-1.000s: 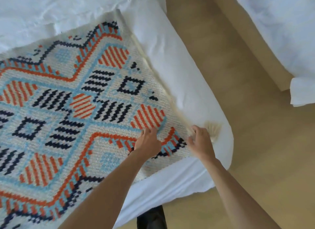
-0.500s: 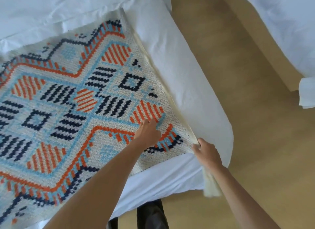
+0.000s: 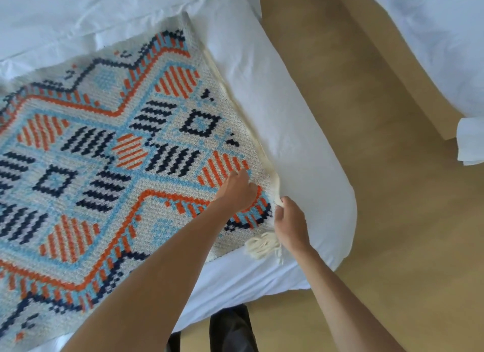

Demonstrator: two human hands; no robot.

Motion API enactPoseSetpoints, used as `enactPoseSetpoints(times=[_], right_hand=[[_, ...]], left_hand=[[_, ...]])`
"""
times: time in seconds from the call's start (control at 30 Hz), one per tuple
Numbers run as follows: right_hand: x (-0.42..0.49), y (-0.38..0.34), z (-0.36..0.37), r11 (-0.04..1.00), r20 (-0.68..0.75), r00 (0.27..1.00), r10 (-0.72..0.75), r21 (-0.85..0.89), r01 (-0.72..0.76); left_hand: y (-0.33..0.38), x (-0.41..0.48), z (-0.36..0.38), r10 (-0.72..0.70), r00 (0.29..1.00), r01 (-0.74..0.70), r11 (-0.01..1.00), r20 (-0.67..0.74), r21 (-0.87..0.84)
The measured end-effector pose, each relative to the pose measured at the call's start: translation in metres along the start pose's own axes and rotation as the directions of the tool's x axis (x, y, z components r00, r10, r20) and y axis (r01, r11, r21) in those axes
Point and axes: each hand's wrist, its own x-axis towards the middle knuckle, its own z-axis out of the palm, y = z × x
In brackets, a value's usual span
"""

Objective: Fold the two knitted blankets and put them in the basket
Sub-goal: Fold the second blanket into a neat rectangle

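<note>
White bedding point(image 3: 288, 142) is covering the bed that is serving as the work surface, with wooden floor point(image 3: 392, 220) running beside it. One knitted blanket point(image 3: 104, 155) is lying spread flat, pattern up, on the bedding, its near corner close to the bed's edge. The left hand point(image 3: 235, 191) is pressing on the weave just inside that corner, fingers laid forward and gripping nothing. The right hand point(image 3: 290, 225) is pinching the cream border beside the corner tassel point(image 3: 262, 245). Judgement: the task is standing at an early stage, as no fold is showing in this blanket. The second blanket and the basket are lying outside the view, so folding and placement are both remaining.
</note>
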Motion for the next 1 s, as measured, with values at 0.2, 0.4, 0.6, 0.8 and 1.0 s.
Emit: enactPoseSetpoints(times=[0.2, 0.4, 0.6, 0.8, 1.0], right_hand=[[-0.049, -0.047, 0.033, 0.968, -0.03, 0.968, -0.248, 0.025, 0.249], [-0.096, -0.098, 0.073, 0.915, 0.048, 0.915, -0.4, 0.085, 0.395], [-0.139, -0.141, 0.124, 0.87, 0.142, 0.858, -0.493, 0.094, 0.484], [-0.185, -0.19, 0.19, 0.834, 0.228, 0.806, -0.547, 0.062, 0.548], [-0.233, -0.243, 0.264, 0.857, 0.288, 0.82, -0.494, 0.005, 0.515]], left_hand=[[-0.001, -0.001, -0.03, -0.062, 0.994, 0.053, 0.994, -0.091, -0.097], [-0.036, -0.016, -0.078, -0.185, 0.944, 0.124, 0.966, -0.272, -0.227], [-0.119, -0.041, -0.128, -0.325, 0.863, 0.177, 0.912, -0.387, -0.371], [-0.216, -0.078, -0.162, -0.358, 0.829, 0.183, 0.9, -0.43, -0.396], [-0.33, -0.114, -0.185, -0.393, 0.813, 0.218, 0.889, -0.43, -0.402]])
